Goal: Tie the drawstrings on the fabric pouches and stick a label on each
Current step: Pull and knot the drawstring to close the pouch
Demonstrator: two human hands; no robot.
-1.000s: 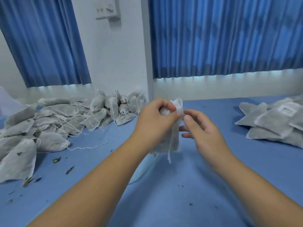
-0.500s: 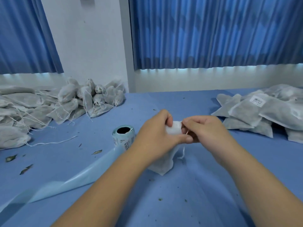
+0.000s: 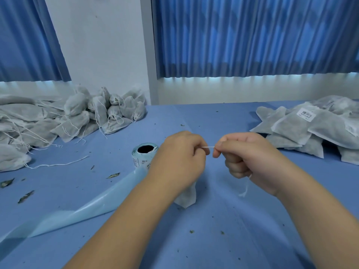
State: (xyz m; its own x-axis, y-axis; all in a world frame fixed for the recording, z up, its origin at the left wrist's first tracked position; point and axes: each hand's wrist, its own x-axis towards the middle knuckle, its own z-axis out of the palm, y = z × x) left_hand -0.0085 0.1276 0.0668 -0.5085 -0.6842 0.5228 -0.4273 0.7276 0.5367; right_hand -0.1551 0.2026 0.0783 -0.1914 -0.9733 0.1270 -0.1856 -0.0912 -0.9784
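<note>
Above the blue cloth-covered table [image 3: 213, 239], two bare hands nearly meet;
left hand [image 3: 180, 162] curls its fingers round the small grey fabric pouch [image 3: 186, 197] hanging under it; right hand [image 3: 250, 158] pinches the taut thin white drawstring [image 3: 207, 147] between thumb and forefinger.

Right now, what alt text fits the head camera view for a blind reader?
The left hand grips a grey pouch while the right hand holds its white string taut. A label roll stands on the blue table, between a heap of pouches left and labelled pouches right.
</note>
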